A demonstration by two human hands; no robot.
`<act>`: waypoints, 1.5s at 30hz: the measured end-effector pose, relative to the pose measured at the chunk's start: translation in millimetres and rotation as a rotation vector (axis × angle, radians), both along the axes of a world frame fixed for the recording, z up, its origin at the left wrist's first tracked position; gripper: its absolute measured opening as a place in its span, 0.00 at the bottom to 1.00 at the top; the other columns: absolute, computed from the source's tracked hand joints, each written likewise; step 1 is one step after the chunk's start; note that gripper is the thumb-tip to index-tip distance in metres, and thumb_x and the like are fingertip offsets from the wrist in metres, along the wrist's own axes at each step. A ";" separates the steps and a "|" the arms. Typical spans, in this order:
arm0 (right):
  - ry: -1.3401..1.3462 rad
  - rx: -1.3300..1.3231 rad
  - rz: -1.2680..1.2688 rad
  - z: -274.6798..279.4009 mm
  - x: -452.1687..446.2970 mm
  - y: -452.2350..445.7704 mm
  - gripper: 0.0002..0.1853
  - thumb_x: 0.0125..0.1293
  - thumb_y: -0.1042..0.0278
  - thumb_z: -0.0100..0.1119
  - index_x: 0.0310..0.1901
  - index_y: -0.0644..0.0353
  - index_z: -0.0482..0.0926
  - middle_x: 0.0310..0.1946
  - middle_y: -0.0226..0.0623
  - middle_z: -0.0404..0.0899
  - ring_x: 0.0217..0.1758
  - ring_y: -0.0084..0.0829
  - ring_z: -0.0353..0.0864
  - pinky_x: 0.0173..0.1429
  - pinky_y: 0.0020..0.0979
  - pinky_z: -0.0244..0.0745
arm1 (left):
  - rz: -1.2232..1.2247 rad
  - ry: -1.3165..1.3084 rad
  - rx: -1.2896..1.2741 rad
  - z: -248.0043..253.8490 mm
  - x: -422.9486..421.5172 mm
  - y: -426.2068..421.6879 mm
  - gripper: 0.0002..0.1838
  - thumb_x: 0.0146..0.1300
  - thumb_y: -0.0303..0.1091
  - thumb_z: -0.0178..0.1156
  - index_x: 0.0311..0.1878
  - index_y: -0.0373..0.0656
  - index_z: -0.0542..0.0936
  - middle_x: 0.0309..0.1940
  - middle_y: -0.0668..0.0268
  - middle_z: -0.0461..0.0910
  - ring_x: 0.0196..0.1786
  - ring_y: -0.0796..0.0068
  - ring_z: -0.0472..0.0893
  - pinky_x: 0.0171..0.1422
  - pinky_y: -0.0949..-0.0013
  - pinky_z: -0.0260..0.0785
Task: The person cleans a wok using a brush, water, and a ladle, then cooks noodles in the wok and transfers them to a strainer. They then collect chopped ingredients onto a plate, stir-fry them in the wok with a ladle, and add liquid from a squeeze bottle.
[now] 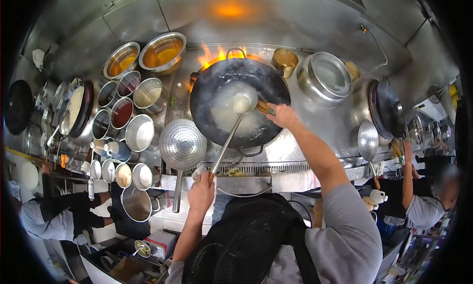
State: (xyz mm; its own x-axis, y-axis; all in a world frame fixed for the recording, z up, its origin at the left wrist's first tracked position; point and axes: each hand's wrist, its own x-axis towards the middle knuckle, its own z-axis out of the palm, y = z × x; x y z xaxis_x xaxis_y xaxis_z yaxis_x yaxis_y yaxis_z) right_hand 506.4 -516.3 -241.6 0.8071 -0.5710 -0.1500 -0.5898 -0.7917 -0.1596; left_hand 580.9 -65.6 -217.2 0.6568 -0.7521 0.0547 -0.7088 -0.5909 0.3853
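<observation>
A large black wok (202, 94) sits over a burner with flames behind its rim, whitish liquid and steam inside. My left hand (202, 193) is wrapped round the wooden handle of a long metal ladle (229, 138), whose bowl is over the liquid. My right hand (282, 115) grips a bamboo brush (262, 106) at the wok's right side, close to the ladle bowl. Left of the wok, a perforated strainer (183, 143) lies with its handle pointing down, not touched by either hand.
Metal bowls of amber liquid (162, 52) stand back left, above several seasoning pots (139, 132). A lidded pot (325, 79) and a brass-coloured container (285, 61) stand right of the wok. One person (54, 220) is at far left, another (423, 205) at far right.
</observation>
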 end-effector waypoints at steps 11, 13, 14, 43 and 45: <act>-0.781 0.111 -0.335 102.6 8.5 2.1 0.33 0.72 0.48 0.65 0.75 0.48 0.72 0.58 0.57 0.84 0.59 0.59 0.85 0.64 0.54 0.79 | 0.147 1.265 -0.369 -7.3 7.5 -13.9 0.22 0.73 0.33 0.65 0.64 0.41 0.68 0.27 0.73 0.72 0.24 0.83 0.71 0.24 0.75 0.63; -0.600 0.086 -0.210 85.0 4.7 20.2 0.33 0.71 0.49 0.65 0.74 0.51 0.72 0.57 0.59 0.85 0.59 0.61 0.85 0.66 0.54 0.78 | 0.112 1.314 -0.480 -12.0 -1.7 -15.3 0.20 0.72 0.32 0.67 0.60 0.43 0.69 0.27 0.73 0.72 0.24 0.84 0.70 0.25 0.75 0.63; -0.309 0.074 -0.142 89.5 0.4 23.2 0.33 0.71 0.48 0.66 0.73 0.52 0.73 0.57 0.60 0.84 0.59 0.61 0.85 0.66 0.54 0.77 | 0.112 1.217 -0.456 -15.3 -3.9 -14.5 0.22 0.72 0.32 0.67 0.63 0.42 0.69 0.31 0.70 0.75 0.28 0.80 0.74 0.31 0.73 0.68; -0.101 -0.427 0.080 200.5 -23.9 -12.9 0.32 0.66 0.54 0.72 0.72 0.40 0.74 0.58 0.45 0.83 0.52 0.48 0.89 0.55 0.49 0.85 | 0.073 0.435 -0.232 -13.6 -4.5 52.1 0.28 0.70 0.39 0.65 0.71 0.49 0.70 0.43 0.43 0.86 0.47 0.35 0.85 0.50 0.42 0.77; -0.574 -0.313 -0.072 195.8 -20.8 12.5 0.31 0.66 0.54 0.72 0.70 0.40 0.75 0.60 0.45 0.82 0.54 0.47 0.89 0.57 0.47 0.85 | 0.065 0.403 -0.140 2.8 -5.0 48.2 0.28 0.70 0.38 0.65 0.71 0.49 0.70 0.43 0.43 0.86 0.48 0.36 0.85 0.51 0.41 0.77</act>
